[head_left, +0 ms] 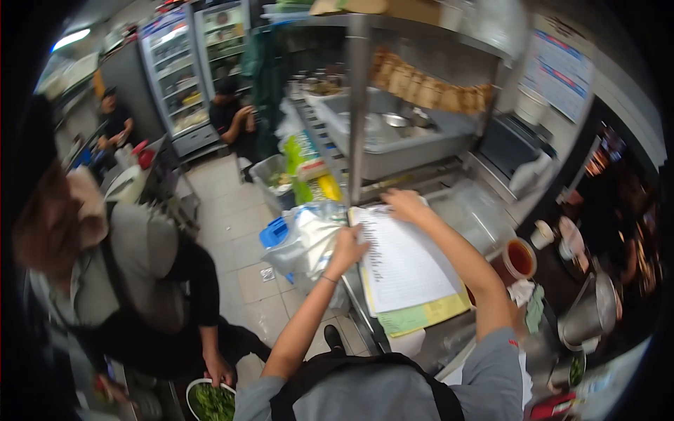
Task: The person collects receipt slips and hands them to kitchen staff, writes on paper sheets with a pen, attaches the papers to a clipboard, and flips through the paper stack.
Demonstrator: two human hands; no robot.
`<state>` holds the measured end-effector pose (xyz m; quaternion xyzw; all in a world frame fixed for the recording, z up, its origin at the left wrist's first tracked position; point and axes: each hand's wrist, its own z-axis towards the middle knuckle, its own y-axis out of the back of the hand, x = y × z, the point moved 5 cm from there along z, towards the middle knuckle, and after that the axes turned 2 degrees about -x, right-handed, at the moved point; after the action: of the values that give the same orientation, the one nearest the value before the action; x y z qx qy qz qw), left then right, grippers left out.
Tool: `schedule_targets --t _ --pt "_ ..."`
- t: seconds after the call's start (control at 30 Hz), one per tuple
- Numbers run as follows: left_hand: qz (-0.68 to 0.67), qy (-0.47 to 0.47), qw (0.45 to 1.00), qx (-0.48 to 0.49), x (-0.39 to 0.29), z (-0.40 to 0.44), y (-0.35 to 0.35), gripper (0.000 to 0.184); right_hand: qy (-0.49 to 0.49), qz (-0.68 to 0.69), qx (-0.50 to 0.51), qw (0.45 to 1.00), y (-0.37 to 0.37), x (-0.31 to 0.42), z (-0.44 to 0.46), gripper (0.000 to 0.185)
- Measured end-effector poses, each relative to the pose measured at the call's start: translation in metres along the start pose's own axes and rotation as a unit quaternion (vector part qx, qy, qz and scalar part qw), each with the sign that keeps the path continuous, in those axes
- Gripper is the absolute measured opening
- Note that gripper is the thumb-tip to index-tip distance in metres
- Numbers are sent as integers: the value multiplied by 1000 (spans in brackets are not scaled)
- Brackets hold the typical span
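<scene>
A lined white sheet (411,263) with a column of handwriting down its left side lies on the steel counter, over yellow-green papers (425,316). My left hand (347,247) rests at the sheet's left edge, beside white plastic bags (312,235); its fingers are bent, and what they hold, if anything, is too blurred to tell. Across the sheet's top edge reaches my right hand (406,205), its fingers partly bent over the paper's upper edge; whether they grip it is unclear.
A co-worker (126,281) stands close on the left with a bowl of greens (214,400). A steel post (358,105) rises behind the papers. Right of them are a clear plastic container (467,217) and a tub of red sauce (518,258). Two people are farther back.
</scene>
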<state>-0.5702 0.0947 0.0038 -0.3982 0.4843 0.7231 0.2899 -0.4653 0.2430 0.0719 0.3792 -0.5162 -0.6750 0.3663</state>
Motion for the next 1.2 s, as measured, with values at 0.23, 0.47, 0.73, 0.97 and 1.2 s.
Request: schedule_targets --t 0.23,0.47,0.73,0.97,1.2 --pt "-126 104 986 40 -10 -114 13 85 -318 204 -77 923 31 -46 -175 50" --pt "-271 106 953 82 -30 -158 -26 75 -389 437 -217 781 -27 4 -291 40" --pt "-241 63 968 29 -83 -163 -3 67 -432 339 -360 754 41 76 -316 28" --pt "-266 -33 957 113 -122 -201 32 49 -363 425 -473 682 15 113 -331 14" --pt "-476 201 855 30 -27 -263 67 41 -330 431 -404 736 60 190 -330 20"
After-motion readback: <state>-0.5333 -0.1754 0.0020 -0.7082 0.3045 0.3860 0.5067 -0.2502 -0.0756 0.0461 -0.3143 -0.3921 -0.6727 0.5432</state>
